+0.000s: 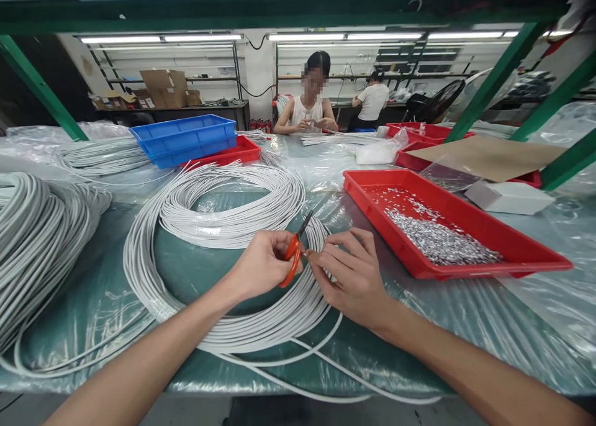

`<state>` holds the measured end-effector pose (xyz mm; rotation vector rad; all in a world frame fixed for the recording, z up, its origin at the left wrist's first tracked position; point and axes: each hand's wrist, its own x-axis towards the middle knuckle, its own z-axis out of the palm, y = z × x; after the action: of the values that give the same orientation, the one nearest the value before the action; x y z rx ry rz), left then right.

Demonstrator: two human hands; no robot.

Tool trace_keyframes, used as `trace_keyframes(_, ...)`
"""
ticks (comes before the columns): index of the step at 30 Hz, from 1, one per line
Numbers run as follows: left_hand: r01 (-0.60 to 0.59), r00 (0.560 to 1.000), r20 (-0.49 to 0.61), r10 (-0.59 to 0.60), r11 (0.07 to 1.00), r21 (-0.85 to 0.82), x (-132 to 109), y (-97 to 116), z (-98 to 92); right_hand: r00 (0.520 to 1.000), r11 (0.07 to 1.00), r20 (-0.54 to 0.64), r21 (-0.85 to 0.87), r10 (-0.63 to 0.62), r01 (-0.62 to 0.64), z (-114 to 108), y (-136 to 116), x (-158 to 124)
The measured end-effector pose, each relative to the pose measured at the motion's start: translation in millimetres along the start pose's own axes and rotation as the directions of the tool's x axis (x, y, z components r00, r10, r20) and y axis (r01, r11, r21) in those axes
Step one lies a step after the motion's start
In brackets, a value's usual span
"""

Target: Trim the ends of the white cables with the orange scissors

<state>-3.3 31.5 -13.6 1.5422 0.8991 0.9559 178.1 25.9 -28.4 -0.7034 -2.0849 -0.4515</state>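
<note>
My left hand (270,258) is closed around orange-handled scissors (292,252), their dark blades pointing up and away. Close beside it, the thumb and forefinger of my right hand (351,274) are pinched together, with the other fingers bent. A loose white cable (326,344) curves up under my right hand and seems to end in that pinch; its tip is hidden by the fingers. Both hands are over the right side of a big coil of white cable (144,258). A second cable coil (233,221) overlaps it at the back.
To the right stands a red tray (526,258) holding many small shiny metal pieces (433,236). A thick cable bundle (41,246) lies at left. Behind are a blue bin (186,137), a white box (510,197) and a person (310,100) seated opposite. Green frame posts (488,81) flank the table.
</note>
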Motion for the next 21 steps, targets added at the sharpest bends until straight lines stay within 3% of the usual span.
trace_keyframes(8, 0.029, 1.000, 0.000, -0.029, 1.000, -0.005, -0.9, 3.6, -2.0, 0.999, 0.997, -0.025, 0.066, 0.031, -0.029, -4.7, -0.6, 3.4)
trace_keyframes(10, 0.075, 0.997, 0.005, -0.075, 0.997, -0.021, 0.6, 5.6, -3.1, 0.995, 0.986, -0.015, 0.139, 0.096, -0.093, -3.8, -0.4, 2.9)
trace_keyframes(12, 0.124, 0.992, 0.013, -0.124, 0.992, -0.038, 2.7, 7.0, -4.4, 0.971, 0.933, 0.049, 0.272, 0.233, -0.237, -1.7, 0.2, 2.3)
trace_keyframes(16, 0.171, 0.985, 0.001, -0.171, 0.984, -0.057, 6.0, 6.1, -6.5, 0.823, 0.657, 0.326, 0.497, 0.465, -0.568, 2.9, 2.6, 2.4)
trace_keyframes(18, 0.168, 0.986, -0.009, -0.169, 0.985, -0.047, 6.7, 4.5, -7.3, 0.721, 0.454, 0.490, 0.562, 0.490, -0.691, 3.5, 4.7, 3.8)
trace_keyframes(21, 0.137, 0.990, -0.028, -0.137, 0.991, -0.013, 6.6, 3.1, -8.0, 0.556, 0.102, 0.712, 0.573, 0.430, -0.813, 2.2, 8.8, 6.4)
